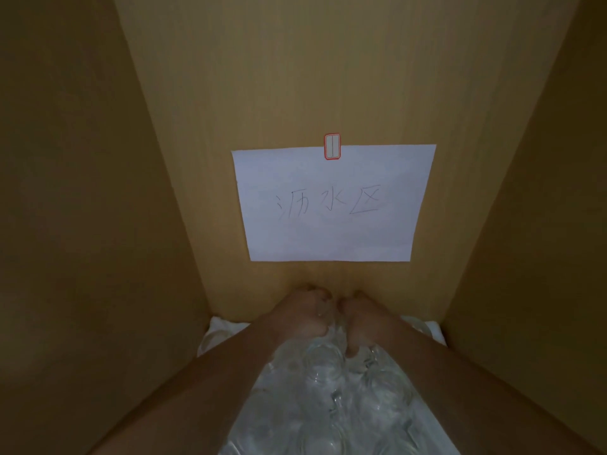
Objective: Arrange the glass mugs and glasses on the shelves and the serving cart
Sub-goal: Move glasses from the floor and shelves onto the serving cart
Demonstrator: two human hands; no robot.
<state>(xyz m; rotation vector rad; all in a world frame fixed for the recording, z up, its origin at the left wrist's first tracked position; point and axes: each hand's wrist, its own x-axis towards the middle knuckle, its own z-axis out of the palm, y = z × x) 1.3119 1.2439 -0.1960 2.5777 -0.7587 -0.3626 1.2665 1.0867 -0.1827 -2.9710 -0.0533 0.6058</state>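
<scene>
I looked straight into a wooden shelf compartment (164, 159), its back panel carrying a white paper sign (331, 205) with handwritten characters, stuck up by a red-edged label (332, 146) at its top edge. Both of my hands reached in side by side, deep at the back of the compartment, just below the sign. The left hand (295, 315) had its fingers curled, and the right hand (359, 320) likewise, the two nearly touching, with something clear and glassy between them. In that dim light I could not tell for certain whether either hand truly gripped it or only rested against it. The glasses (328, 382) stood crowded on the shelf floor between my forearms, on a white cloth or liner (216, 326) whose edge showed at the back corners. Individual glasses were hard to separate in the blur.
</scene>
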